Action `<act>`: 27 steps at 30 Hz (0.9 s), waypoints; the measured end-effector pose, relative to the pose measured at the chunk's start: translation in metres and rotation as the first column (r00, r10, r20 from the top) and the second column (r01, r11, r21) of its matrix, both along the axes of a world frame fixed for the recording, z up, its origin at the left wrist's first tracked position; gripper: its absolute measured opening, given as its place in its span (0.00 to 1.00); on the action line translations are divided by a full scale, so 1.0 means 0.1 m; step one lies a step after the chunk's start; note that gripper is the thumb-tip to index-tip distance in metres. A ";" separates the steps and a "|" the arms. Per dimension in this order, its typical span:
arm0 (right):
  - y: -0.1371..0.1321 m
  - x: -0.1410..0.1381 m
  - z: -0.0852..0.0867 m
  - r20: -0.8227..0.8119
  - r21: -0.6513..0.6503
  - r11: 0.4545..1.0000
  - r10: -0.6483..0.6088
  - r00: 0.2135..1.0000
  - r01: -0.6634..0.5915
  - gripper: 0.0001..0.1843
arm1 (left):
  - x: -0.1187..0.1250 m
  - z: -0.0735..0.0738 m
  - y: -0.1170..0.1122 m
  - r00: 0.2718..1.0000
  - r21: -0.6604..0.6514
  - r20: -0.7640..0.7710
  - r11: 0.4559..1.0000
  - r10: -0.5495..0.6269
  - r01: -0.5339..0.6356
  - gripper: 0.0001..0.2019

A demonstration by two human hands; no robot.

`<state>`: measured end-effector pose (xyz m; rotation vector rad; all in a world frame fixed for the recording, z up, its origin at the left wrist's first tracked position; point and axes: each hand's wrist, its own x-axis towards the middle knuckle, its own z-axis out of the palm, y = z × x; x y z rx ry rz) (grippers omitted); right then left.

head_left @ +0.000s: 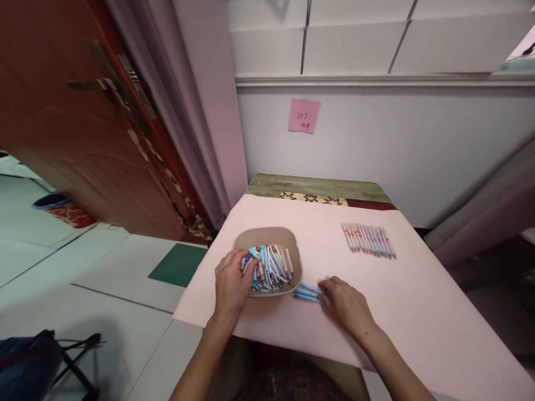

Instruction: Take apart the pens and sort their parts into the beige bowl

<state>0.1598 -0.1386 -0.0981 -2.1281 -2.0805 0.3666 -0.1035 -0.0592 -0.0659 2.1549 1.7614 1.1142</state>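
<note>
A beige bowl [288, 240] full of several pens and pen caps sits on a pale pink sheet [418, 312] over a small table. My left hand [229, 281] reaches into the bowl's left side, its fingers curled around some pens. My right hand [345, 303] rests on the sheet to the right of the bowl, fingers closed on a few blue pens [307, 292] lying beside the rim. A neat row of pens [368, 240] lies further back on the right.
A pink sticky note [304, 115] hangs on the white wall behind the table. A brown door [79, 128] stands open at the left over a tiled floor with a green mat [178, 264]. A dark folding stool [37, 362] is at lower left.
</note>
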 end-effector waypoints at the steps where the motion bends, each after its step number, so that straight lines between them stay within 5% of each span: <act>1: -0.03 -0.01 -0.03 0.013 0.005 1.000 0.010 1.000 -0.010 0.10 | 0.00 0.00 0.00 1.000 0.002 0.008 1.000 -0.003 0.003 0.10; 21: 0.09 0.16 -0.12 -0.177 0.031 0.999 0.020 0.984 -0.014 0.04 | 0.00 0.03 0.00 0.992 -0.023 0.116 0.999 -0.044 0.047 0.09; 25: 0.06 0.29 0.02 -0.210 0.046 0.982 -0.171 0.963 0.184 0.06 | 0.07 0.04 -0.04 0.960 -0.041 0.274 0.997 -0.057 0.071 0.08; 27: 0.08 0.28 0.15 -0.370 0.089 0.951 -0.246 0.896 0.298 0.08 | 0.19 0.04 -0.07 0.884 -0.130 0.463 0.981 -0.068 0.144 0.09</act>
